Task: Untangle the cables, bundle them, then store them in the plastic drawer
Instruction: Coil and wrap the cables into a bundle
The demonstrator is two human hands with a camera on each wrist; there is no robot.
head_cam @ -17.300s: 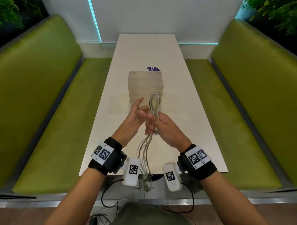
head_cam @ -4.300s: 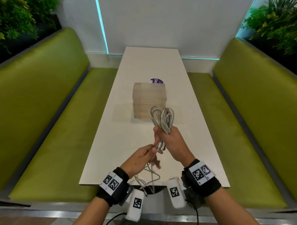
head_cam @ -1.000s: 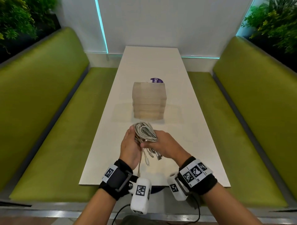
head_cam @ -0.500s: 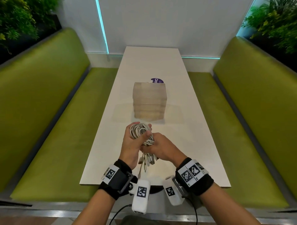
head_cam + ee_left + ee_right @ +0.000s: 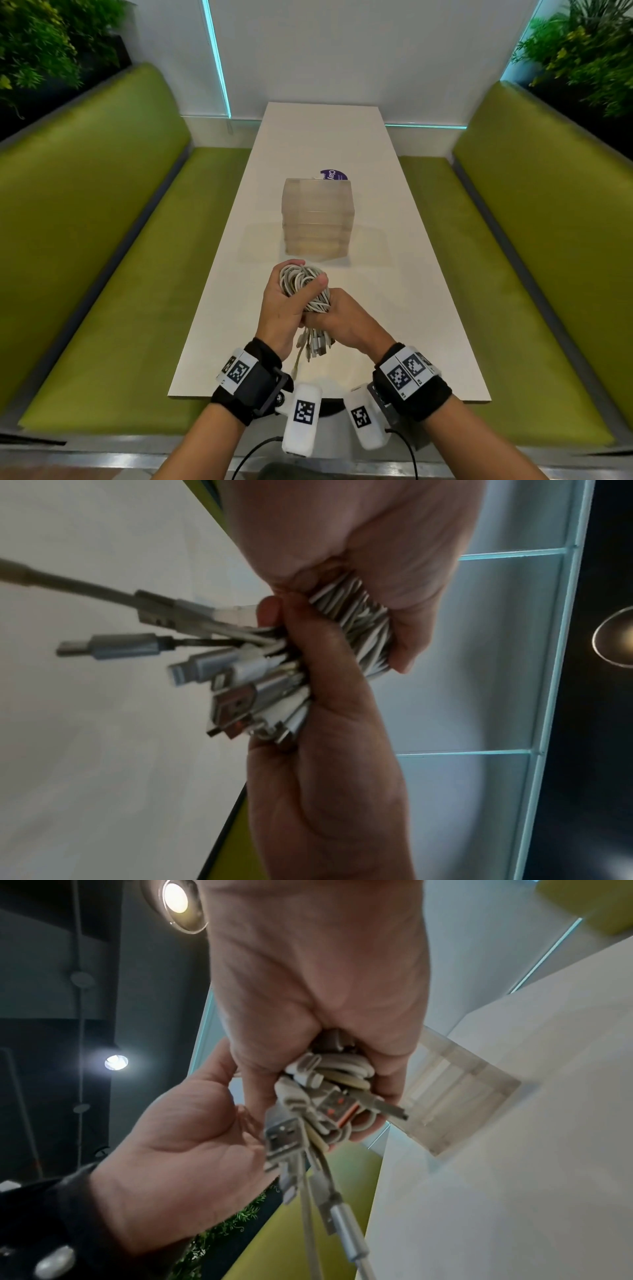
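Note:
A coil of white and grey cables (image 5: 298, 278) is held above the near half of the white table (image 5: 394, 308). My left hand (image 5: 301, 291) grips the coil's upper loops, thumb laid across them. My right hand (image 5: 342, 318) grips the coil just below, where several plug ends (image 5: 313, 346) hang out. In the left wrist view the left hand (image 5: 394, 588) and right hand (image 5: 329, 696) both clasp the cables (image 5: 363, 631). The right wrist view shows the right hand (image 5: 308, 988) closed around the cables (image 5: 329, 1085), with the left hand (image 5: 192, 1137) alongside. The translucent plastic drawer unit (image 5: 317, 219) stands just beyond, all drawers closed.
A purple round label (image 5: 334, 175) lies behind the drawer unit. Green padded benches (image 5: 102, 274) (image 5: 513, 274) run along both sides of the table. Its near edge (image 5: 329, 399) is close under my wrists. Plants (image 5: 34, 44) fill the back corners.
Both hands have shifted on the coil over the last second: my left thumb now lies across the loops and my right hand sits lower, by the plugs. The coil stayed in place.

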